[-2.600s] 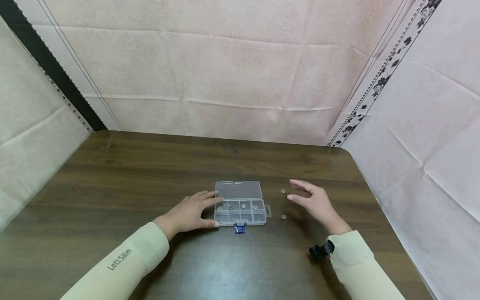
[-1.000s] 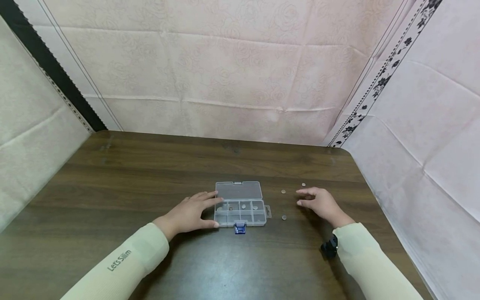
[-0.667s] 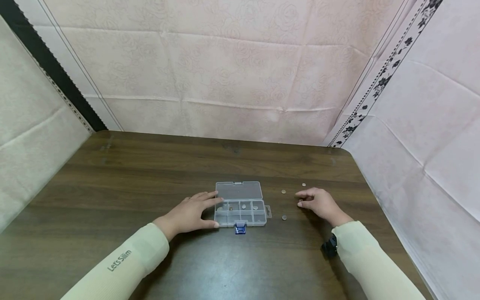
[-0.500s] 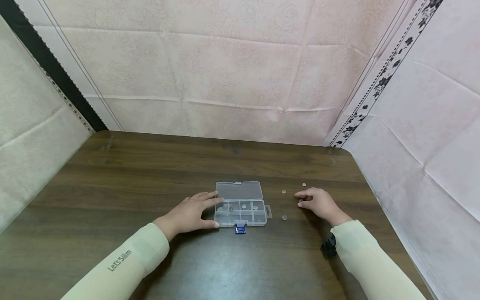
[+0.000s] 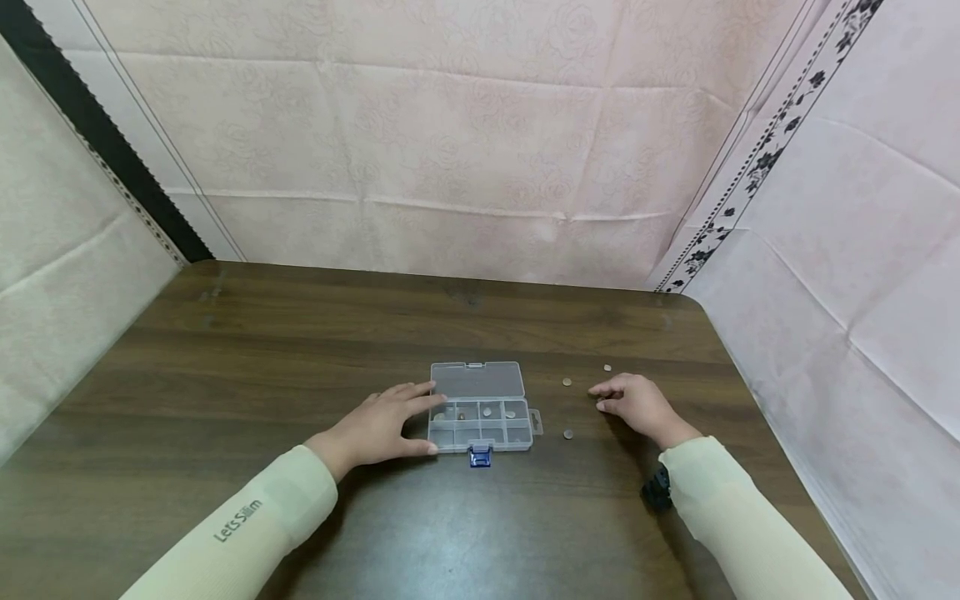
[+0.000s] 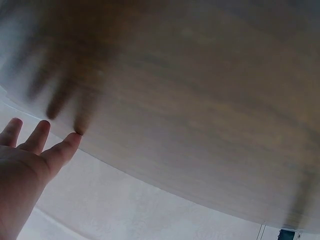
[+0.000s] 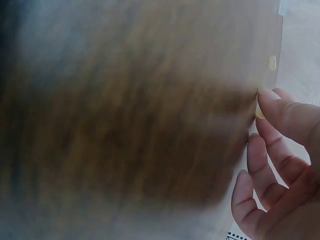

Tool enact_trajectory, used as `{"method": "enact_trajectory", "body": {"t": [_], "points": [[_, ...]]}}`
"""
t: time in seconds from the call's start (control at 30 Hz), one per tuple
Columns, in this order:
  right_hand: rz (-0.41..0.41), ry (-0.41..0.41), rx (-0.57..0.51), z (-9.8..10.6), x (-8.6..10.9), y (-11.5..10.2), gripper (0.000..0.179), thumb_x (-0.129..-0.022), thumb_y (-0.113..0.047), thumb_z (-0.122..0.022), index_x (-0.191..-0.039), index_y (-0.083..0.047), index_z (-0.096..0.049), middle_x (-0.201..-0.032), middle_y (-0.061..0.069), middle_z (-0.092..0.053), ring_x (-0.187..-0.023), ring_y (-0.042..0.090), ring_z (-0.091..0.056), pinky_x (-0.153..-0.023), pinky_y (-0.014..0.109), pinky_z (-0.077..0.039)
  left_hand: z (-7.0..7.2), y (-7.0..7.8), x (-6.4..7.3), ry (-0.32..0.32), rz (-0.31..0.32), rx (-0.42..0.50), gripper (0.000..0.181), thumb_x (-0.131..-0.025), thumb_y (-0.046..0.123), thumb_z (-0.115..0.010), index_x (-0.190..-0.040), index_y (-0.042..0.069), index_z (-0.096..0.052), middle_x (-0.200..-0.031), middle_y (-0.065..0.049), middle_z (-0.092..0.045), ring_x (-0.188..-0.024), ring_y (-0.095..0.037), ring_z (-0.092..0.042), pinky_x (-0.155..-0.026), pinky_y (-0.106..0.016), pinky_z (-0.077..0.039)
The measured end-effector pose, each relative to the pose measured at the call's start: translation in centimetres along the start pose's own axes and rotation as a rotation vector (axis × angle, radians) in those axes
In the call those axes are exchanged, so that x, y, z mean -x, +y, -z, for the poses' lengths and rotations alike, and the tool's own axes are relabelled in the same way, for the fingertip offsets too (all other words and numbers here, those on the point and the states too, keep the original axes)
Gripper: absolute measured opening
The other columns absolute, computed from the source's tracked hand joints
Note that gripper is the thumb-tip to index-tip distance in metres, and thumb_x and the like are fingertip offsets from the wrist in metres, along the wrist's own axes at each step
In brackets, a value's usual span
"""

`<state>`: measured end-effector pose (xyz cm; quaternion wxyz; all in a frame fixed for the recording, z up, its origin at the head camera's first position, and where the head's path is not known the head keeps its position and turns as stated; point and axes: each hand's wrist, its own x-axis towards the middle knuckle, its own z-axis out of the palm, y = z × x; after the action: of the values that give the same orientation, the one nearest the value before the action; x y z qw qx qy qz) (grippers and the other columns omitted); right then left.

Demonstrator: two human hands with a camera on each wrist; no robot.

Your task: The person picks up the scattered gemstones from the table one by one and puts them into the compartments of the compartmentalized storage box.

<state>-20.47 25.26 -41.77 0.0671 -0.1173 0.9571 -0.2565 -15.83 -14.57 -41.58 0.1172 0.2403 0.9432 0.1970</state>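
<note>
A clear plastic compartment box point(image 5: 480, 436) lies on the table with its lid point(image 5: 477, 381) laid back and its blue latch point(image 5: 480, 457) toward me. Several small pale pieces sit in its far row of compartments. My left hand point(image 5: 384, 423) rests at the box's left side, fingers spread, fingertips over the lid hinge and thumb at the near corner. To the right, my right hand point(image 5: 636, 407) is low at the table, thumb and fingers curled together. In the right wrist view a small yellowish round disc point(image 7: 259, 111) shows between thumb and index finger.
Loose pale discs lie on the brown wooden table point(image 5: 337, 325): a disc point(image 5: 567, 382) and a nearer disc point(image 5: 567, 434) right of the box, and a farther disc point(image 5: 607, 367) beyond my right hand. Patterned cloth point(image 5: 450, 150) hangs behind and at both sides.
My right hand has moved slightly right from 2.6 s ago, its thumb and fingers drawing together, and the farther disc has come into view. Left hand and box stay put.
</note>
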Motion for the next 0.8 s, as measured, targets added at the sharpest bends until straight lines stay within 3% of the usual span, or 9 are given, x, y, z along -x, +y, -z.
{"method": "enact_trajectory", "body": {"t": [0.8], "points": [[0.029,0.018,-0.012,-0.24,0.15,0.10,0.016,-0.088,-0.002,-0.067,-0.101,-0.005,-0.075,-0.100,0.012,-0.069,-0.095,0.028,-0.063,-0.081,0.044,-0.051,-0.05,-0.09,0.02,0.002,-0.010,-0.004,0.074,-0.084,0.056,-0.067,-0.147,0.027,-0.042,-0.157,-0.002,-0.030,-0.143,-0.034,-0.027,-0.106,-0.067,-0.023]]}}
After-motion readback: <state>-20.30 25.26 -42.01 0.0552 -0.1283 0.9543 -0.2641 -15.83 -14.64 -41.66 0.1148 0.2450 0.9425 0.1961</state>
